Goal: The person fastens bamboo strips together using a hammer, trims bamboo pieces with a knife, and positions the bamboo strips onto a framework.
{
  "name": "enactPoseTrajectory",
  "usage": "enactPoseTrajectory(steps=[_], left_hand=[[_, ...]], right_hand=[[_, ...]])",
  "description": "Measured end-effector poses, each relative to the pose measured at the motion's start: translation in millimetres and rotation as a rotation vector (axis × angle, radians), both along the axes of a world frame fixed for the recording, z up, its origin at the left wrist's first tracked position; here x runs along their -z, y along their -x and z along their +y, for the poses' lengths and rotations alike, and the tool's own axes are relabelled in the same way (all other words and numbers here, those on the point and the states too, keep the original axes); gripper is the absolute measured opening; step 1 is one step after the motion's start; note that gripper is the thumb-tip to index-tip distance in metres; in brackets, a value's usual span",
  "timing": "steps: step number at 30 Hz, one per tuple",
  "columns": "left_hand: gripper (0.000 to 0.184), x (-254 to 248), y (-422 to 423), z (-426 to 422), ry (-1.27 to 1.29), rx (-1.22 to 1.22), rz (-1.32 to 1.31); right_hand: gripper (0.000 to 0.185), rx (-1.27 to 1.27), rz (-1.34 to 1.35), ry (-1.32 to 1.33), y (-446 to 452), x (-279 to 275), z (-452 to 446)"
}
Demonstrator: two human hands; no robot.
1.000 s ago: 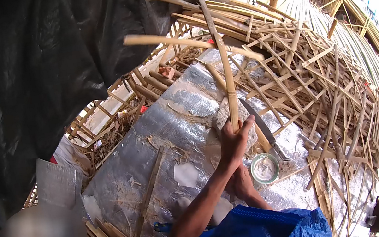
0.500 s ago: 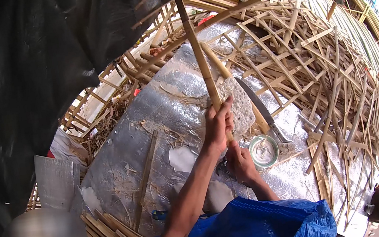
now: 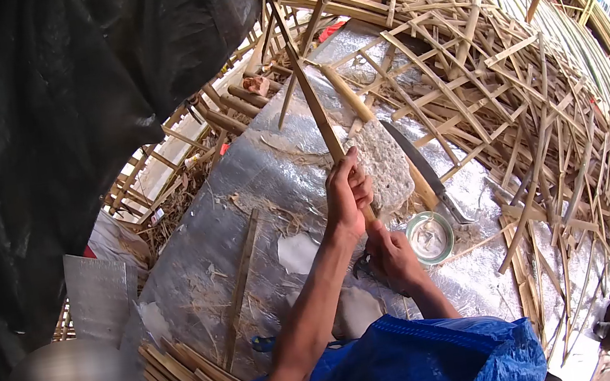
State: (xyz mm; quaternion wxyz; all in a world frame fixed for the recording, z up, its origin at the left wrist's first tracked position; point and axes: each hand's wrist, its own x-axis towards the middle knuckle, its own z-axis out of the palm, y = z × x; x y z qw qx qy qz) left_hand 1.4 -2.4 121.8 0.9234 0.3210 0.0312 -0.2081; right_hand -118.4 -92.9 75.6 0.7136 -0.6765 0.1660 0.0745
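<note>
A long bamboo strip (image 3: pixel 317 111) slopes up and away in front of me, its far part crossed by other strips. My left hand (image 3: pixel 348 194) is wrapped around it near its lower end. Just below, my right hand (image 3: pixel 394 256) is closed around the strip's lower end; something dark beside its fingers is too obscured to name. A pitted stone block (image 3: pixel 384 168) lies right beside the left hand, with a bamboo pole (image 3: pixel 348 92) passing by it. Right of the block is a curved-blade knife (image 3: pixel 427 169). A round green-rimmed tin (image 3: pixel 430 237) sits beside my right hand.
A large heap of bamboo strips (image 3: pixel 503 100) fills the right side. Silvery sheeting (image 3: pixel 209 227) covers the ground, with a loose strip (image 3: pixel 243 285) on it. Cut strips (image 3: pixel 185 363) lie at lower left. Black sheeting (image 3: pixel 78 129) hangs on the left, and blue plastic (image 3: pixel 424 369) covers my lap.
The long strip's upper end has swung slightly left, and the crossing strips at its far end have turned to steeper angles. Both hands keep their hold in nearly the same place.
</note>
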Motion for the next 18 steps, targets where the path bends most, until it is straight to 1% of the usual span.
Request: enactPoseTrajectory(steps=[1, 2, 3, 4, 5, 6, 7, 9, 10, 11, 12, 13, 15, 16, 17, 18], left_hand=[[0.033, -3.4, 0.4, -0.7, -0.001, -0.002, 0.002], [0.034, -7.7, -0.1, -4.8, -0.101, 0.011, -0.021], [0.035, -11.7, 1.5, -10.1, -0.2, 0.024, -0.043], [0.036, -14.8, 7.1, -17.4, -0.38, 0.019, -0.115], [0.036, -12.7, 9.0, -18.6, -0.378, 0.016, -0.117], [0.037, -9.5, 10.8, -20.2, -0.425, 0.056, -0.11], [0.038, -9.5, 12.1, -22.2, -0.471, 0.097, -0.104], [0.039, -8.9, 13.4, -25.4, -0.448, 0.134, -0.064], [0.039, -9.6, 14.9, -27.3, -0.429, 0.102, -0.089], [0.039, -9.5, 16.1, -28.9, -0.407, 0.068, -0.113], [0.035, -0.7, 9.3, -25.4, -0.177, 0.08, -0.028], [0.031, 2.3, 4.6, -17.2, 0.002, 0.114, 0.007], [0.028, 8.0, 4.4, -8.0, 0.034, 0.111, 0.005], [0.028, 3.0, 5.3, -7.0, 0.033, 0.107, 0.006], [0.028, -3.7, 5.7, -6.0, -0.069, 0.114, -0.001], [0.027, -7.9, 6.8, -5.3, -0.172, 0.123, -0.006]], right_hand=[[0.059, -0.037, 0.068, -0.293, -0.1, 2.4, 4.2], [0.056, -0.023, 0.1, -0.413, -0.8, 0.3, 11.2], [0.056, -0.027, 0.103, -0.412, 0.9, 3.4, 16.5], [0.057, -0.021, 0.121, -0.71, 4.8, 6.5, 21.4], [0.057, -0.015, 0.133, -1.007, 6.5, 7.2, 25.3], [0.057, 0.041, 0.166, -1.017, 10.2, 5.2, 25.9], [0.057, 0.04, 0.159, -1.015, 11.3, 7.2, 26.9], [0.055, 0.18, -0.026, -0.285, 16.1, 14.5, 28.6], [0.056, 0.261, -0.008, -0.018, 14.8, 14.7, 26.1], [0.056, 0.269, -0.003, -0.018, 13.4, 15.6, 19.9], [0.058, 0.231, -0.126, 0.268, 10.0, 16.5, 11.3], [0.059, 0.188, -0.249, 0.555, 8.2, 17.2, 6.5], [0.06, 0.168, -0.246, 0.509, 7.1, 15.4, 9.4], [0.059, 0.132, -0.085, 0.131, 7.3, 10.0, 12.2], [0.058, 0.09, 0.079, -0.247, 6.2, 7.3, 14.9], [0.058, 0.069, 0.024, -0.462, 3.8, 13.3, 16.2]])
